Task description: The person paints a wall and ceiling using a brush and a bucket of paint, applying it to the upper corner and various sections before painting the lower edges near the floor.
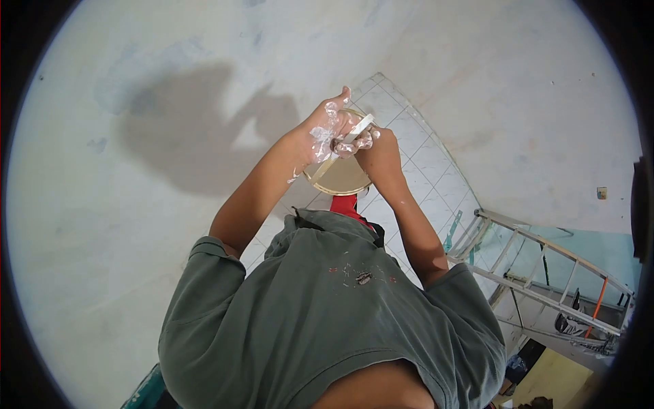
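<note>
My left hand (330, 133), palm up and smeared with wet white paint or filler, is in front of my chest. Its thumb sticks out while the fingers curl around a flat white strip (361, 128). The strip slants across a round cream-coloured container (340, 178) with a pale rim, seen from above. At the container's right side, my right hand (381, 153) is closed against the rim, with white smears near the fingertips. Most of its fingers are hidden from this angle.
Pale patchy walls (204, 123) rise close on the left and ahead, meeting at a corner. White floor tiles (422, 157) show below. A metal ladder (552, 262) lies across the right side, and a socket (601, 193) sits on the right wall.
</note>
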Action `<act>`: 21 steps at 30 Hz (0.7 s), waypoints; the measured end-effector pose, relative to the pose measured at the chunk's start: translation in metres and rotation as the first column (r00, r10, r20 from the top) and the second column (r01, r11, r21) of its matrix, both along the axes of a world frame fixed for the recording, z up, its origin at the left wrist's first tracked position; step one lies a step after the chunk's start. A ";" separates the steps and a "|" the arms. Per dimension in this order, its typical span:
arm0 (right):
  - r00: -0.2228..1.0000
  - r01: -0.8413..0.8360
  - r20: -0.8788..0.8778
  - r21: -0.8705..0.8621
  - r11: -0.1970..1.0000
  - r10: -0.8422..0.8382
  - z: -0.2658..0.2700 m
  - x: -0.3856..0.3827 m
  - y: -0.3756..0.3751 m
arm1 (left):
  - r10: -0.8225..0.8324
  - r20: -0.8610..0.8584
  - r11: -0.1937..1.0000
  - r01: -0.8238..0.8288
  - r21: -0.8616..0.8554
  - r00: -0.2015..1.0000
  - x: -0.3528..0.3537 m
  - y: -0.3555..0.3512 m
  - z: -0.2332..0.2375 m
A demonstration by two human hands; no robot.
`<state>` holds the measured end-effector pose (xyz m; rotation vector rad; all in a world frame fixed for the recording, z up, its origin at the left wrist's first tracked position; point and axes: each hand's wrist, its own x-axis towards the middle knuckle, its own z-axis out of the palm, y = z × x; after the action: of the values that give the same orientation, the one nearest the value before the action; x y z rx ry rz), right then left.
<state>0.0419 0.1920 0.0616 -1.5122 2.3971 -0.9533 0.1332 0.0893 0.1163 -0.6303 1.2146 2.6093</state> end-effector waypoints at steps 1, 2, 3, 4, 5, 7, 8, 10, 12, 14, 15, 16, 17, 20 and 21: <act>1.000 0.004 0.003 -0.002 1.000 -0.004 -0.004 -0.002 0.002 | 0.033 0.010 0.999 -0.033 -0.024 0.999 -0.002 0.003 0.001; 1.000 0.009 -0.002 -0.005 1.000 -0.009 -0.010 -0.005 0.006 | 0.065 0.021 0.997 -0.064 -0.049 0.998 -0.005 0.005 0.002; 1.000 0.015 -0.007 -0.010 1.000 -0.015 -0.015 -0.009 0.009 | 0.057 0.025 0.997 -0.056 -0.053 0.998 -0.007 0.007 0.002; 1.000 0.026 -0.004 -0.015 1.000 -0.026 -0.020 -0.012 0.011 | 0.035 -0.004 0.998 -0.036 -0.056 0.999 -0.010 0.008 0.000; 0.999 0.040 -0.010 0.033 0.999 -0.040 -0.024 -0.016 0.015 | 0.012 -0.035 0.998 -0.014 -0.062 0.999 -0.012 0.008 0.000; 0.998 0.068 -0.015 0.075 0.995 -0.067 -0.016 -0.021 0.024 | 0.018 -0.009 0.996 -0.019 -0.090 1.000 -0.017 0.006 -0.004; 0.995 0.102 0.012 0.060 0.993 -0.103 -0.009 -0.023 0.034 | 0.037 0.017 0.993 -0.035 -0.111 0.999 -0.017 0.006 -0.005; 0.988 0.146 0.044 0.038 0.989 -0.148 -0.004 -0.025 0.052 | 0.032 0.022 0.994 -0.030 -0.102 0.999 -0.017 0.005 -0.005; 0.840 0.286 0.475 0.019 0.958 -0.261 -0.005 -0.031 0.067 | 0.029 0.030 0.995 -0.026 -0.094 0.999 -0.018 0.006 -0.002; 0.701 0.366 0.668 -0.038 0.930 -0.249 -0.007 -0.033 0.086 | 0.175 0.080 0.980 -0.166 -0.105 0.981 -0.020 0.012 0.000; 0.534 0.443 0.821 -0.070 0.894 -0.200 -0.009 -0.032 0.095 | 0.163 0.084 0.982 -0.154 -0.108 0.983 -0.020 0.012 -0.002; 0.528 0.454 0.823 -0.068 0.888 -0.208 -0.012 -0.032 0.103 | 0.187 0.088 0.980 -0.179 -0.089 0.978 -0.020 0.010 -0.006; 0.441 0.454 0.879 -0.043 0.890 -0.182 -0.016 -0.031 0.110 | 0.210 0.093 0.977 -0.204 -0.068 0.973 -0.020 0.009 -0.010; 0.276 0.449 0.951 0.004 0.894 -0.143 -0.030 -0.027 0.128 | 0.224 0.071 0.974 -0.220 -0.061 0.972 -0.019 0.006 -0.019; 0.229 0.431 0.965 0.017 0.902 -0.127 -0.035 -0.023 0.132 | 0.217 0.073 0.975 -0.213 -0.059 0.973 -0.019 0.006 -0.025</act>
<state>0.0187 0.3238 0.0265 -0.1672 1.5693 -1.6641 0.1141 0.0948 0.0917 -0.9141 1.2565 2.7019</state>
